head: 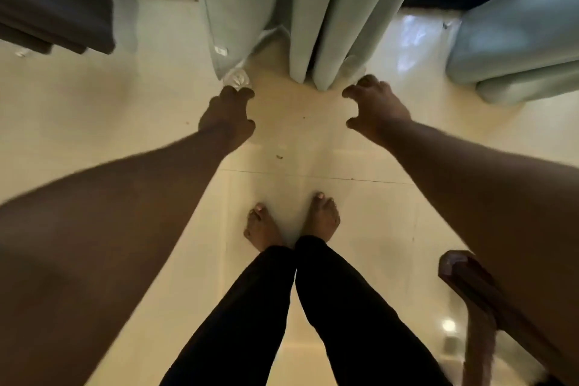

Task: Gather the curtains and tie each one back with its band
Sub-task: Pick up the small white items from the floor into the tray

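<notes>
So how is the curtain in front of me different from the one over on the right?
The middle curtain hangs in several loose folds, with both hands at its lower edge: the left hand by its sheer lining, the right hand by its right fold. The right curtain is bunched into a tighter bundle, with no hand near it. No band shows on either. Both are the same pale grey-green cloth.

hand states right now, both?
Left hand: fingers curled at the curtain edge; whether it grips cannot be told.
Right hand: open, fingers spread and bent, beside the curtain folds, holding nothing.
</notes>
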`<state>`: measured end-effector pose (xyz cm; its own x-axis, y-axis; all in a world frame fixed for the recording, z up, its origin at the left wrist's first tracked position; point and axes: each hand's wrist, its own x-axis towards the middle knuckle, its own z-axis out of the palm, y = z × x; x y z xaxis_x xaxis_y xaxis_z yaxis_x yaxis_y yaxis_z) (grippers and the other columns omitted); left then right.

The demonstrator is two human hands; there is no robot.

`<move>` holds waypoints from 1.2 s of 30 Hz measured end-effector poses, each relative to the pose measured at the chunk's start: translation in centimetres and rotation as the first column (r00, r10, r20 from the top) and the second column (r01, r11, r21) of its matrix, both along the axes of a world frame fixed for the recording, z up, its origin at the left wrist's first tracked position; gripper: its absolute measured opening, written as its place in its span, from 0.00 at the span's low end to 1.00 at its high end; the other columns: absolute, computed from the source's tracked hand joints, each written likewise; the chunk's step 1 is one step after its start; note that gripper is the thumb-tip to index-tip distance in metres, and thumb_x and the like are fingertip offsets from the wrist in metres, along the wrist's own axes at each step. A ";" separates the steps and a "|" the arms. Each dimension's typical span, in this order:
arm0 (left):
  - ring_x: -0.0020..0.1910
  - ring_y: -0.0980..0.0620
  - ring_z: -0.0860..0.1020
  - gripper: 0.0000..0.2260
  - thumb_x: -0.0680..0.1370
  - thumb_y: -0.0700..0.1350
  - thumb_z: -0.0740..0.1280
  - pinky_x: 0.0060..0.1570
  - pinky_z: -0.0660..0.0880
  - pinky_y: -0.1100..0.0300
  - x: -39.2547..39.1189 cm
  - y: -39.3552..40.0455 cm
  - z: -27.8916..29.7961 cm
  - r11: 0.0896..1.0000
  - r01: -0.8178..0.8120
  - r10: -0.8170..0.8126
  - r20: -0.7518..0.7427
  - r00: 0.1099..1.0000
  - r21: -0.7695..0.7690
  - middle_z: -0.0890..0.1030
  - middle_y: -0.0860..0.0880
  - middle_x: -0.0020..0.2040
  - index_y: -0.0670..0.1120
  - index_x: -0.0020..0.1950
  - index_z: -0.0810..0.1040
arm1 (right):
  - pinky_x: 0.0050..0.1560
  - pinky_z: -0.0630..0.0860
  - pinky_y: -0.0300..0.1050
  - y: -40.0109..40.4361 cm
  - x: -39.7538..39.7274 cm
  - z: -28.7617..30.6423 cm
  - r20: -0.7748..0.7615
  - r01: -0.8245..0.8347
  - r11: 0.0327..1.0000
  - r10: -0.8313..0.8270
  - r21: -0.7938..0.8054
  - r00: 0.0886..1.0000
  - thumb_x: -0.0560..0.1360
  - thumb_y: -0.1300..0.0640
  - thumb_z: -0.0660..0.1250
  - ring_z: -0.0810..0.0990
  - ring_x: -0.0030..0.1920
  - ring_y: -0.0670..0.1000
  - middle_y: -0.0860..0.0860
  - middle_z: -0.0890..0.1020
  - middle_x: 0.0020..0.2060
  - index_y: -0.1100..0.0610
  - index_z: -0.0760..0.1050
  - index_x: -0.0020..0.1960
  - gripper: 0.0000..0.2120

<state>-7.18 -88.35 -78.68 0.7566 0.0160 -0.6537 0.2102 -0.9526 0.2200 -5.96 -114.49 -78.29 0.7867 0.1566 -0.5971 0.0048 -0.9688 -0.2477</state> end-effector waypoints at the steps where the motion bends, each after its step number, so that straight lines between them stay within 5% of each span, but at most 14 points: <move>1: 0.67 0.38 0.69 0.29 0.74 0.43 0.68 0.63 0.72 0.45 0.8 0.3 -2.4 1.000 0.014 -0.014 0.001 1.000 0.006 0.67 0.41 0.70 0.52 0.74 0.66 | 0.57 0.75 0.58 -0.4 0.7 -2.3 0.004 -0.021 0.999 0.021 -0.033 1.000 0.72 0.60 0.72 0.67 0.67 0.60 0.56 0.67 0.68 0.51 0.69 0.71 0.29; 7: 0.71 0.34 0.64 0.37 0.73 0.43 0.71 0.66 0.69 0.43 5.1 1.9 -14.2 0.996 0.074 -0.075 0.025 0.997 0.044 0.55 0.45 0.78 0.55 0.78 0.59 | 0.55 0.75 0.59 -2.2 4.6 -13.1 0.035 -0.151 0.977 0.158 -0.151 0.987 0.70 0.60 0.73 0.61 0.72 0.60 0.53 0.61 0.74 0.47 0.64 0.73 0.35; 10: 0.74 0.29 0.57 0.44 0.71 0.44 0.75 0.71 0.64 0.42 7.9 3.5 -18.3 0.992 0.102 -0.101 -0.019 0.995 0.075 0.44 0.44 0.80 0.58 0.79 0.52 | 0.64 0.70 0.61 -2.6 6.7 -16.6 0.092 -0.324 0.922 0.349 -0.214 0.932 0.71 0.63 0.70 0.54 0.76 0.61 0.52 0.57 0.77 0.45 0.63 0.74 0.36; 14: 0.71 0.29 0.64 0.46 0.69 0.44 0.77 0.68 0.67 0.43 10.4 6.1 -21.8 0.992 0.081 -0.081 -0.005 0.997 0.098 0.42 0.44 0.80 0.58 0.79 0.53 | 0.73 0.58 0.63 -3.2 10.2 -19.2 0.135 -0.485 0.805 0.553 -0.343 0.822 0.74 0.62 0.66 0.46 0.77 0.64 0.50 0.49 0.79 0.39 0.55 0.76 0.38; 16: 0.70 0.31 0.66 0.45 0.68 0.46 0.78 0.66 0.69 0.42 11.0 6.4 -22.6 0.990 0.099 -0.100 0.002 0.995 0.100 0.41 0.47 0.80 0.60 0.78 0.56 | 0.70 0.65 0.63 -3.2 11.5 -19.7 0.094 -0.507 0.782 0.572 -0.363 0.815 0.75 0.62 0.65 0.51 0.76 0.66 0.50 0.48 0.79 0.36 0.52 0.76 0.38; 18: 0.66 0.31 0.69 0.43 0.66 0.47 0.79 0.63 0.72 0.41 11.2 6.1 -23.0 0.978 0.167 -0.173 0.038 0.984 0.122 0.42 0.48 0.79 0.60 0.76 0.60 | 0.56 0.76 0.59 -3.1 12.1 -19.8 0.044 -0.529 0.778 0.575 -0.339 0.817 0.76 0.62 0.64 0.62 0.71 0.65 0.49 0.54 0.78 0.35 0.50 0.76 0.39; 21: 0.59 0.31 0.74 0.34 0.67 0.46 0.77 0.58 0.75 0.41 10.7 5.3 -23.1 0.960 0.239 -0.255 0.103 0.961 0.145 0.47 0.47 0.78 0.56 0.71 0.69 | 0.46 0.77 0.55 -2.9 12.4 -19.6 0.024 -0.504 0.804 0.538 -0.316 0.843 0.75 0.58 0.67 0.68 0.65 0.64 0.50 0.62 0.74 0.36 0.50 0.76 0.39; 26: 0.59 0.32 0.71 0.31 0.67 0.46 0.76 0.57 0.75 0.41 9.8 3.6 -21.3 0.990 0.110 -0.126 0.203 0.971 0.090 0.58 0.42 0.73 0.52 0.68 0.71 | 0.52 0.77 0.62 -0.8 11.7 -17.5 0.215 -0.275 0.942 0.313 -0.190 0.925 0.74 0.48 0.69 0.70 0.65 0.67 0.57 0.64 0.72 0.39 0.53 0.76 0.37; 31: 0.58 0.33 0.70 0.31 0.68 0.48 0.74 0.52 0.74 0.44 9.1 0.2 -14.8 0.992 0.124 -0.129 0.280 0.951 0.034 0.66 0.41 0.67 0.52 0.69 0.69 | 0.52 0.77 0.61 1.6 10.2 -11.4 0.252 -0.088 0.994 0.103 -0.070 0.962 0.71 0.50 0.74 0.72 0.62 0.65 0.58 0.68 0.68 0.45 0.55 0.76 0.40; 36: 0.60 0.36 0.69 0.33 0.68 0.50 0.74 0.53 0.73 0.47 5.0 -2.6 -4.7 0.981 0.195 -0.189 0.246 0.951 0.001 0.65 0.43 0.70 0.54 0.72 0.67 | 0.49 0.78 0.56 1.9 2.8 -3.5 0.220 -0.071 0.997 0.077 -0.038 0.972 0.71 0.50 0.74 0.71 0.63 0.63 0.56 0.67 0.69 0.50 0.56 0.75 0.39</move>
<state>-2.15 -90.91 -83.41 0.8803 -0.1580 -0.4473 -0.0390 -0.9638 0.2637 -3.19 -112.59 -81.80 0.8866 0.2041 -0.4150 0.1280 -0.9706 -0.2038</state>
